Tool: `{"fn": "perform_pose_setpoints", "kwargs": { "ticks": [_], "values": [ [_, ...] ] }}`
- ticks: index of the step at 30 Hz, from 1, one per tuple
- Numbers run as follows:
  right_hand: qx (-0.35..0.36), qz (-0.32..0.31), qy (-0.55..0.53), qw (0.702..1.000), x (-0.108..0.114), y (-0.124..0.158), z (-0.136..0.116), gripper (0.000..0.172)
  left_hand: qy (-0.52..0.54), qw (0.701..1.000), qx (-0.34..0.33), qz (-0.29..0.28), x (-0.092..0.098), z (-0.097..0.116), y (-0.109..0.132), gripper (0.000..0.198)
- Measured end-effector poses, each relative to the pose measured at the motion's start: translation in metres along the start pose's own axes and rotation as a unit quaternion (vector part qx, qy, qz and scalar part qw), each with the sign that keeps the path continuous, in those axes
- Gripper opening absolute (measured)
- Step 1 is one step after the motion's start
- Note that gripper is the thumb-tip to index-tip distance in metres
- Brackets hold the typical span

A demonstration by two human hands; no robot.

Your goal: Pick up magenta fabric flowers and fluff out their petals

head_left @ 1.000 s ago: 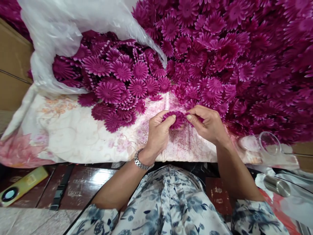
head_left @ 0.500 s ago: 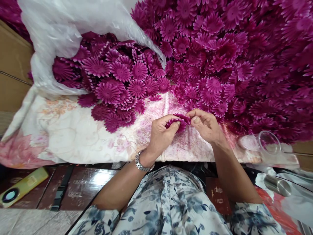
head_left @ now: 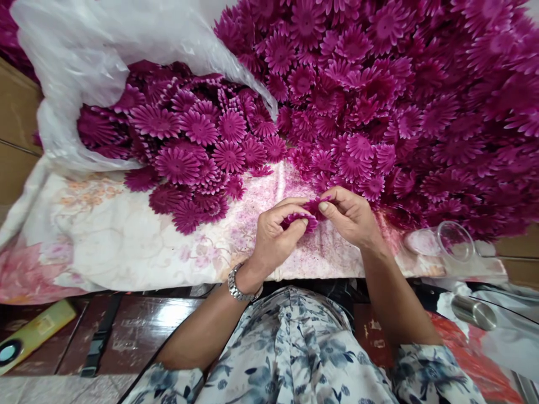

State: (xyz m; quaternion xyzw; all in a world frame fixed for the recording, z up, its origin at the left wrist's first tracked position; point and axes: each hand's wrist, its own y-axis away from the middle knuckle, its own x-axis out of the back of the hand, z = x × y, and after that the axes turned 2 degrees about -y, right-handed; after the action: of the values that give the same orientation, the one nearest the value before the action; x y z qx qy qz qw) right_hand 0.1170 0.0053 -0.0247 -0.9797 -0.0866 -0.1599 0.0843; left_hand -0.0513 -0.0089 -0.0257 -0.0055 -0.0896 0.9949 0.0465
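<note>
Just below the middle of the frame, both hands meet over a floral cloth [head_left: 118, 241] spread on the desk. The left hand [head_left: 273, 233], with a metal wristwatch [head_left: 236, 287] on its wrist, curls its fingers [head_left: 290, 212] narrowly around a magenta flower [head_left: 300, 217]. The right hand [head_left: 351, 216] pinches the same flower's upper petals between thumb and fingertips. The flower sits in the small gap between the two hands, just above the cloth, which is speckled with pink dust there.

A large heap of matching flowers [head_left: 400, 101] fills the upper right of the frame and reaches down to just beyond the right hand. At upper left, a clear plastic bag [head_left: 84, 56] lies open, with more flowers [head_left: 189, 146] spilling from it onto the cloth. A glass jar [head_left: 455, 244] lies on its side at the right edge, with a metal cylinder [head_left: 474, 313] below it. A yellow object [head_left: 33, 334] rests at lower left.
</note>
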Motion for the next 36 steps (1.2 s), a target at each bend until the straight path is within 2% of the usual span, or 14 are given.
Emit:
{"fn": "perform_pose_setpoints", "kwargs": {
  "ticks": [4, 8, 11, 13, 17, 20, 25, 29, 32, 34, 36],
  "values": [
    [0.024, 0.038, 0.03, 0.999, 0.0, 0.001, 0.003, 0.022, 0.055, 0.997, 0.017, 0.045, 0.001, -0.009, 0.002, 0.016],
    [0.037, 0.066, 0.072, 0.995, 0.0, 0.002, 0.002, 0.028, 0.037, 0.995, 0.041, 0.082, -0.001, -0.015, 0.001, 0.015],
    [0.047, 0.077, 0.088, 0.992, -0.002, 0.002, -0.002, 0.032, -0.006, 0.994, 0.001, 0.108, -0.003, -0.012, -0.002, 0.032],
    [0.053, 0.079, 0.092, 0.991, -0.003, 0.002, -0.003, 0.034, -0.035, 0.993, -0.021, 0.112, -0.003, -0.009, -0.003, 0.034],
    [0.05, 0.062, 0.1, 0.992, -0.006, 0.002, -0.004, 0.036, -0.06, 0.996, -0.005, 0.063, -0.003, -0.003, -0.002, 0.016],
    [0.047, 0.034, 0.105, 0.993, -0.007, 0.001, -0.004, 0.036, -0.063, 0.998, 0.007, 0.023, -0.004, -0.003, -0.002, 0.015],
    [0.025, -0.009, 0.07, 0.997, -0.005, 0.001, -0.004, 0.039, -0.097, 0.995, -0.015, -0.034, -0.007, -0.006, -0.002, 0.01],
    [-0.027, -0.052, -0.018, 0.998, -0.004, 0.002, -0.004, 0.033, -0.068, 0.997, 0.029, 0.002, -0.008, -0.003, -0.003, 0.01],
    [-0.044, -0.062, -0.041, 0.996, -0.001, 0.004, -0.003, 0.029, -0.02, 0.997, 0.067, 0.024, -0.006, -0.005, -0.004, 0.009],
    [-0.041, -0.043, -0.053, 0.997, 0.005, 0.005, -0.002, 0.027, 0.016, 0.995, 0.078, 0.052, -0.004, -0.009, -0.005, 0.008],
    [-0.034, 0.005, -0.07, 0.997, 0.013, 0.006, -0.003, 0.025, 0.042, 0.992, 0.084, 0.085, -0.003, -0.013, -0.005, 0.007]
  ]
}}
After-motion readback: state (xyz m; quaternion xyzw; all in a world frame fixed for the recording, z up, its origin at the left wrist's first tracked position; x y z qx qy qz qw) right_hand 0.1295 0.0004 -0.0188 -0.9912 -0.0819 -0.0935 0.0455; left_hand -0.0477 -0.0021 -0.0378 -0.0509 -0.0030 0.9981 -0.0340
